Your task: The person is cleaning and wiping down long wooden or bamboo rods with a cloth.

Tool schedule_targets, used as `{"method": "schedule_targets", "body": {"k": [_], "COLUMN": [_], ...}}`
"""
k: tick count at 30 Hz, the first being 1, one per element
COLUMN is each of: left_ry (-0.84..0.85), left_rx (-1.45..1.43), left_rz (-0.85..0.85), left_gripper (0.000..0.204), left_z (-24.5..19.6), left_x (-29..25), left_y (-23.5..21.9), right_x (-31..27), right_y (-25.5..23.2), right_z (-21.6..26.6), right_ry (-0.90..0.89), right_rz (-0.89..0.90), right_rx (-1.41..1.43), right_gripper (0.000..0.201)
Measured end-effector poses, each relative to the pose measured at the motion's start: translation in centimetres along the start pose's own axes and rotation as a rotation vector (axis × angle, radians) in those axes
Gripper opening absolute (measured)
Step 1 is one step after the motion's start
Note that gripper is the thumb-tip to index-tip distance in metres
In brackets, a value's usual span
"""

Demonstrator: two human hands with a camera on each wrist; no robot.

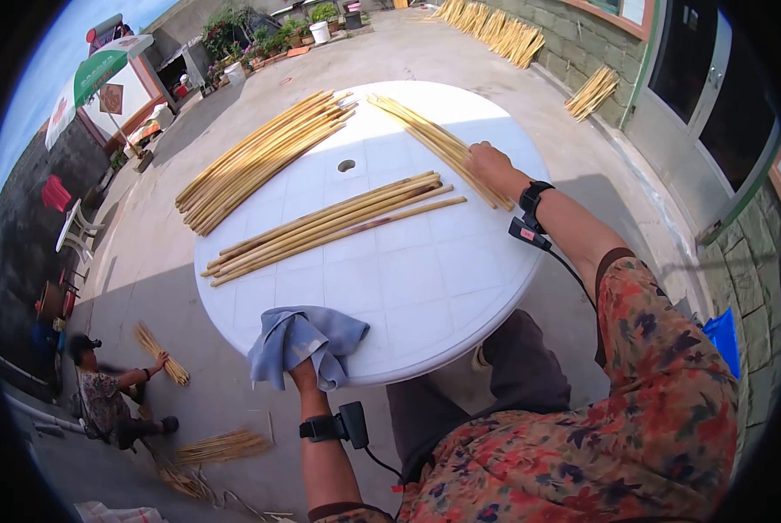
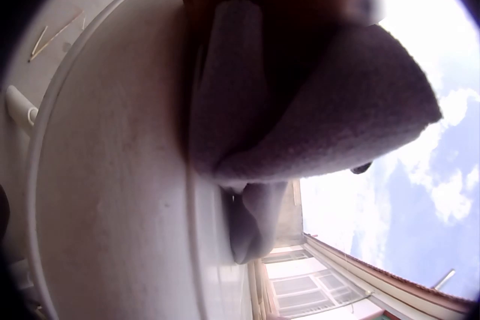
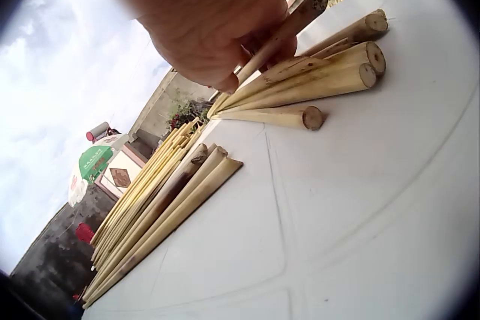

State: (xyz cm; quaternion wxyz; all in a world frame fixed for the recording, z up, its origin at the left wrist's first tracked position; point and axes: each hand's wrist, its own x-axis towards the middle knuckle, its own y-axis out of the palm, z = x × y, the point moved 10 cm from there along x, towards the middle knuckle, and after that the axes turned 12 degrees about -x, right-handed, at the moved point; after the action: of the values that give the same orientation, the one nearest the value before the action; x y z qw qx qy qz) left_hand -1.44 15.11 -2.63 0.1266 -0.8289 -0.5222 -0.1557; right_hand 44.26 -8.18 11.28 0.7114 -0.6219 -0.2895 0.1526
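Note:
My right hand point(image 1: 492, 170) pinches one dry stalk point(image 3: 296, 27) between thumb and fingers, its cut end raised over the other stalks. Beneath it, a small group of pale stalks point(image 1: 417, 131) lies on the white round table point(image 1: 425, 314). My left hand point(image 1: 304, 376) is at the table's near edge, gripping a grey-blue cloth point(image 1: 321, 327) that hides most of its fingers. In the left wrist view, folds of the cloth point(image 2: 322, 125) hang from the shaded hand. A middle row of stalks point(image 1: 321, 228) lies between the cloth and a larger pile point(image 1: 264, 161) at the far left.
A hole point(image 1: 346, 166) opens in the tabletop. A seated person point(image 1: 116, 388) at the lower left holds a bundle of stalks point(image 1: 162, 353) on the ground. More stalk bundles point(image 1: 499, 35) lean along the wall, near a glass door point(image 1: 704, 87). A parasol point(image 1: 98, 74) stands far left.

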Motion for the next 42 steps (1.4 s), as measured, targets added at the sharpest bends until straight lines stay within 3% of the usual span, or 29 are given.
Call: {"method": "schedule_targets", "body": {"k": [3,6,14,17,21,30,32,38,42], "left_ry": [-0.058,-0.089,0.060,-0.036,-0.037,-0.017,0.003,-0.006,0.059], "left_rx": [-0.181,0.010,0.062,-0.023,0.017,-0.039,-0.005,0.001,0.132], "left_rz": [-0.054,-0.005,-0.025,-0.030,-0.055,-0.044,-0.027,-0.033,0.000], "left_gripper": [0.036,0.034,0.033,0.033,0.033,0.036,0.036,0.037,0.033], "left_z": [0.3,-0.3,-3.4,-1.4,-0.4,-0.9,-2.0,-0.3,-3.2], "left_x": [-0.1,-0.2,-0.1,0.0,0.2,0.3,0.2,0.2,0.2], "left_y": [-0.2,0.0,0.7,0.3,-0.2,0.3,0.6,0.2,0.9], "right_x": [-0.3,-0.9,0.4,0.5,-0.2,-0.8,-0.8,-1.5,-2.3], "right_y": [0.7,0.2,0.6,0.8,0.6,-1.3,0.2,-0.5,-2.2], "right_z": [0.4,1.0,-1.1,-1.5,-1.2,-1.5,-1.2,0.4,4.2], "right_ry": [0.002,-0.081,0.034,0.042,0.047,0.019,-0.017,-0.044,-0.162], "right_rz": [0.060,0.019,0.020,-0.005,0.005,-0.198,-0.075,-0.101,-0.161], "right_rx": [-0.072,-0.157,0.010,-0.014,-0.024,0.132,0.003,-0.113,-0.213], "right_gripper": [0.027,0.025,0.032,0.032,0.026,0.030,0.029,0.027,0.025]}}
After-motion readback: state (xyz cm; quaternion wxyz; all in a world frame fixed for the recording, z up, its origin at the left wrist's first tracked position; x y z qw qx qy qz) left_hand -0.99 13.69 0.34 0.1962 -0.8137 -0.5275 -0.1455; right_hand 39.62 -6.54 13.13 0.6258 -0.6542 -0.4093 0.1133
